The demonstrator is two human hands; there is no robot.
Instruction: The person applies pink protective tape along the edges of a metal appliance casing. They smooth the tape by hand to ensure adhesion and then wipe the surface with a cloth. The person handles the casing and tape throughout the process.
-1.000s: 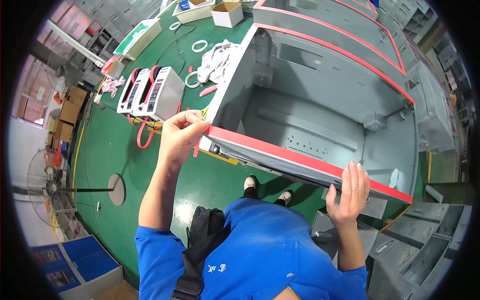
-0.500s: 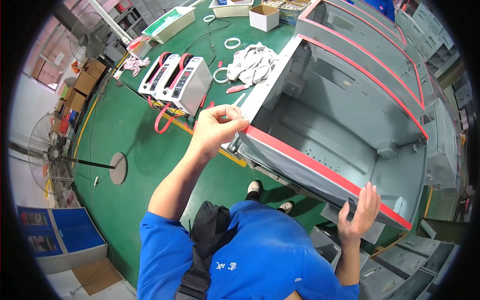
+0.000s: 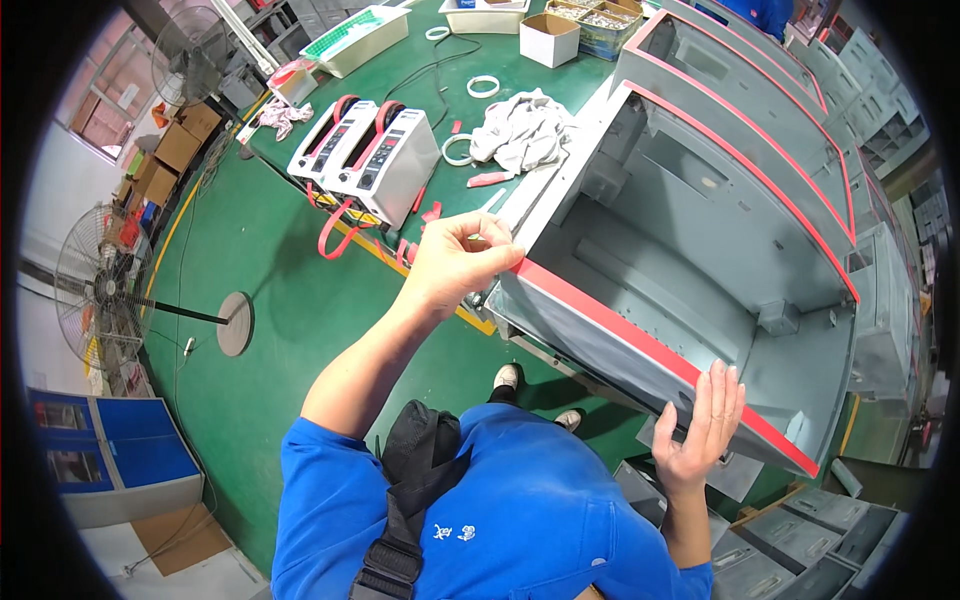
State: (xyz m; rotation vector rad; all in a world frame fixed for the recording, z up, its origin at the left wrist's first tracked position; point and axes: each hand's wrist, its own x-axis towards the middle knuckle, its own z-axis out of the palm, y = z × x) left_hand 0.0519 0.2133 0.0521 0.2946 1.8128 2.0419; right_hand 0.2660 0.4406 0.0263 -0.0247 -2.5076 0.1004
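Note:
A grey metal box (image 3: 565, 315) lies in front of me with its open side up. Red tape (image 3: 625, 335) runs along its near rim, and red strips also line its far rim. At the near left corner, my left hand (image 3: 462, 262) is closed, thumb and forefinger pinching the end of the tape. My right hand (image 3: 697, 430) lies with fingers stretched out over the same strip, toward its right end. The fingers touch the tape and the box edge. Whether the tape's underside is fully stuck down cannot be seen.
Two white tape dispensers (image 3: 385, 165) with red tape stand on the green table, left of the box. Nearby lie white gloves (image 3: 522, 130) and a red-handled knife (image 3: 490, 179). More grey boxes (image 3: 735, 125) line up behind. A floor fan (image 3: 105, 290) stands at left.
My right hand has slid left along the near rim toward my left hand. My left hand keeps its pinch at the corner. The whole view has shifted slightly.

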